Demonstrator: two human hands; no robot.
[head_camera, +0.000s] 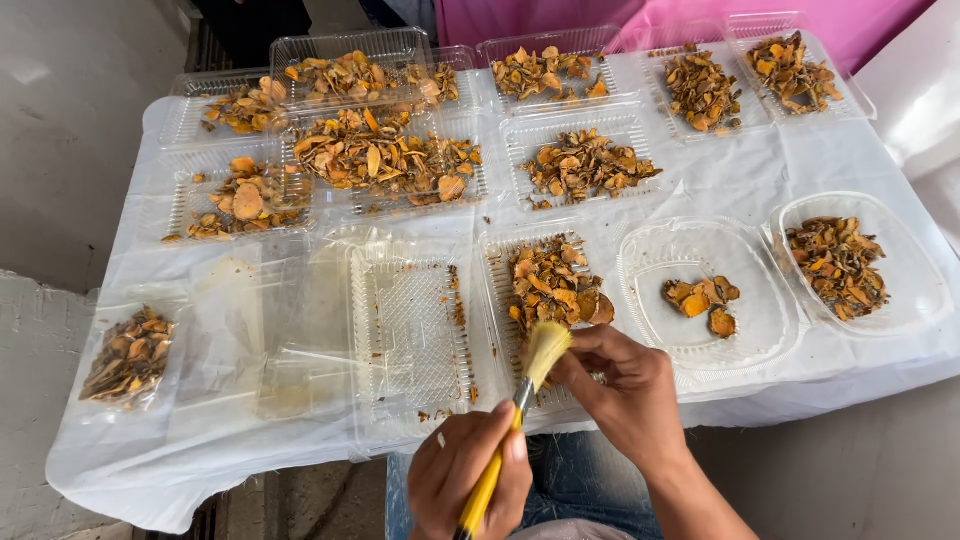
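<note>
While our left hand (470, 475) grips the yellow-handled brush (527, 380), our right hand's (625, 385) fingers should keep pinching the dried slice, hidden behind the bristles over the clear tray (497, 262), brushing lightly.

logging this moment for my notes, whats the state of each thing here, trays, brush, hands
left hand: closed around the yellow brush handle
brush: tilted, bristles up by the right hand's fingers
right hand: fingers pinched at the bristles; any slice hidden
ribbed tray: open, partly filled with dried orange slices
rounded tray: open, a few slices
empty tray: open, only crumbs
small bag: filled with slices
</note>
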